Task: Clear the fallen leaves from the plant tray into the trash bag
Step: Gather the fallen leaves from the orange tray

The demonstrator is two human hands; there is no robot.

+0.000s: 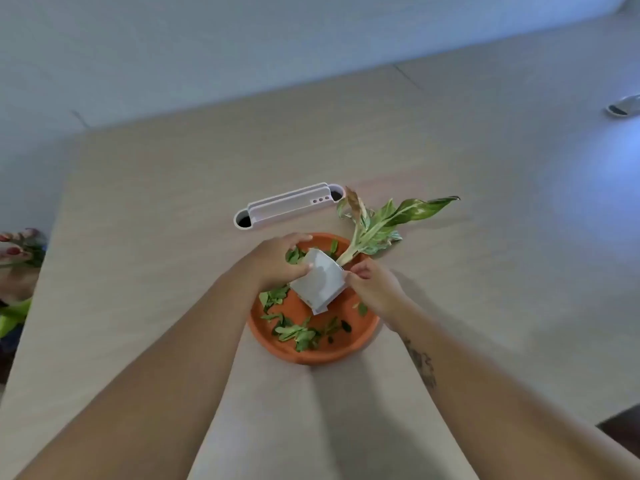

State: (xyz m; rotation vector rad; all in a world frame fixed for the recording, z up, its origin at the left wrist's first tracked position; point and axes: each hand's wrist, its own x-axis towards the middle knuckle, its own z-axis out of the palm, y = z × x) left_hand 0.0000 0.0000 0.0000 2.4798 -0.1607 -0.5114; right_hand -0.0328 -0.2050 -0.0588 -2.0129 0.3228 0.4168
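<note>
A round orange plant tray (349, 344) sits mid-table with several green fallen leaves (298, 334) scattered in it. A small white pot (320, 284) stands in the tray, tipped away from me, and its plant (384, 223) with variegated green and white leaves leans out to the far right over the table. My left hand (277, 263) grips the pot's left side. My right hand (372, 287) holds the pot's right rim near the stem. No trash bag is in view.
A white cable-port cover (289, 207) is set into the beige table (156, 237) just beyond the tray. Red and green items (19, 258) lie past the table's left edge. A small metallic object (623, 107) rests at the far right.
</note>
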